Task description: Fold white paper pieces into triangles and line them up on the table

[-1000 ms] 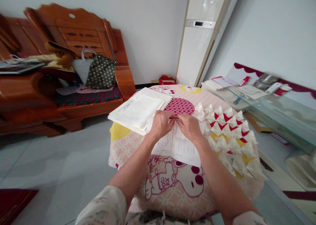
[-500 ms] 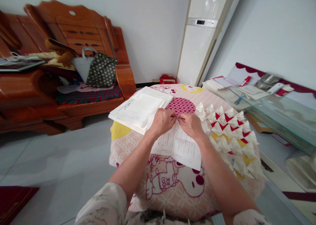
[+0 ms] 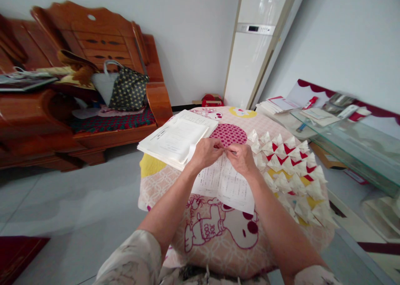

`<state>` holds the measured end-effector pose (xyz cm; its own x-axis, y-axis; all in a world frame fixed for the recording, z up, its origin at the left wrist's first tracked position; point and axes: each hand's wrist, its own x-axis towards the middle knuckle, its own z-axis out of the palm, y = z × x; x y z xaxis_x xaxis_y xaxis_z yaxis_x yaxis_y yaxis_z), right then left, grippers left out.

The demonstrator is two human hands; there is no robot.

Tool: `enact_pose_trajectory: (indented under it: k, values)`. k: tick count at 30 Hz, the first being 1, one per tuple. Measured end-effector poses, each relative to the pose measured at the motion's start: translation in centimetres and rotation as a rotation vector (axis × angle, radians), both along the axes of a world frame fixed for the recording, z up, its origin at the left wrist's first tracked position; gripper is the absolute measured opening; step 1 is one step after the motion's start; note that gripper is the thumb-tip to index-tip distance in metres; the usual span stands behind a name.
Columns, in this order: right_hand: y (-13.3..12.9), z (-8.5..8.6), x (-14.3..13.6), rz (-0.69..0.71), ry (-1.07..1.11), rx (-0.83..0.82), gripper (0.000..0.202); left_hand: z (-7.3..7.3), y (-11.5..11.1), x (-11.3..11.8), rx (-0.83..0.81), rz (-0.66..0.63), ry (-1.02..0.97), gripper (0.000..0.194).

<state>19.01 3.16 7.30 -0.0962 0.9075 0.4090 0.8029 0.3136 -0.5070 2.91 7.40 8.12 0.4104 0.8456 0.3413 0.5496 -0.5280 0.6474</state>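
Observation:
A creased sheet of printed paper (image 3: 231, 185) hangs down from both hands over the cloth-covered round table. My left hand (image 3: 206, 152) pinches its upper edge, and my right hand (image 3: 241, 156) pinches the same edge close beside it, thumbs and fingertips nearly touching. Just left of my left hand lies a stack of printed papers (image 3: 175, 141). Right of my right hand stand rows of folded paper pieces (image 3: 293, 168), white and pointed, with red and yellow showing between them. My fingers hide the pinched edge itself.
The patterned tablecloth (image 3: 215, 231) covers the table. At right stands a glass-topped cabinet (image 3: 353, 139) holding papers, metal bowls and a cup. A wooden bench (image 3: 103, 47) with a starred bag (image 3: 129, 89) is at left. A tall white air conditioner (image 3: 246, 64) rises behind.
Both hands stay at nearly the same spot, pinching the paper's upper edge. The sheet's lower corner has lifted very slightly.

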Motion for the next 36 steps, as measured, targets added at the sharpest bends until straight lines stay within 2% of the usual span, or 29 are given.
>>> enact_pose_trajectory:
  k: [8, 12, 15, 19, 22, 24, 26, 27, 30, 32, 34, 36]
  values:
    - [0.2, 0.0, 0.2, 0.011, 0.049, -0.025, 0.026, -0.5, 0.6, -0.3, 0.005, -0.028, 0.030, 0.011]
    - [0.2, 0.5, 1.5, 0.051, 0.098, -0.134, 0.014, -0.7, 1.2, -1.6, 0.035, -0.059, 0.130, 0.015]
    - [-0.4, 1.0, 3.3, 0.017, 0.145, -0.248, 0.007, -0.6, 1.6, -2.8, -0.009, -0.106, 0.081, 0.017]
    - [-1.2, 0.7, 5.6, -0.050, 0.448, -0.374, 0.017, -0.2, 2.2, -3.8, -0.047, -0.154, 0.015, 0.016]
    - [-1.0, -0.5, 6.4, -0.167, 0.752, -0.320, 0.034, -0.6, 2.5, -3.7, -0.048, -0.142, 0.055, 0.015]
    - [-0.6, -1.7, 6.3, -0.223, 0.815, -0.287, 0.041, -1.7, 2.4, -3.2, 0.007, -0.087, 0.135, 0.018]
    - [-0.1, -3.0, 5.9, -0.293, 0.677, -0.294, 0.037, -3.5, 1.7, -2.6, 0.154, 0.003, 0.207, 0.034]
    - [0.1, -3.8, 5.7, -0.339, 0.565, -0.294, 0.032, -4.5, 1.1, -2.3, 0.181, -0.014, 0.226, 0.037]
    - [0.4, -5.8, 5.1, -0.391, 0.342, -0.249, 0.028, -7.6, -0.7, -1.8, 0.113, -0.085, 0.287, 0.036]
    - [0.3, -6.8, 5.0, -0.403, 0.265, -0.234, 0.025, -9.1, -1.7, -1.9, 0.084, -0.101, 0.359, 0.038]
    - [0.0, -7.5, 4.9, -0.427, 0.182, -0.241, 0.014, -10.0, -2.4, -2.2, 0.094, -0.086, 0.421, 0.042]
    - [-0.3, -8.0, 4.9, -0.456, 0.102, -0.254, 0.015, -10.5, -2.7, -2.7, 0.110, -0.074, 0.465, 0.047]
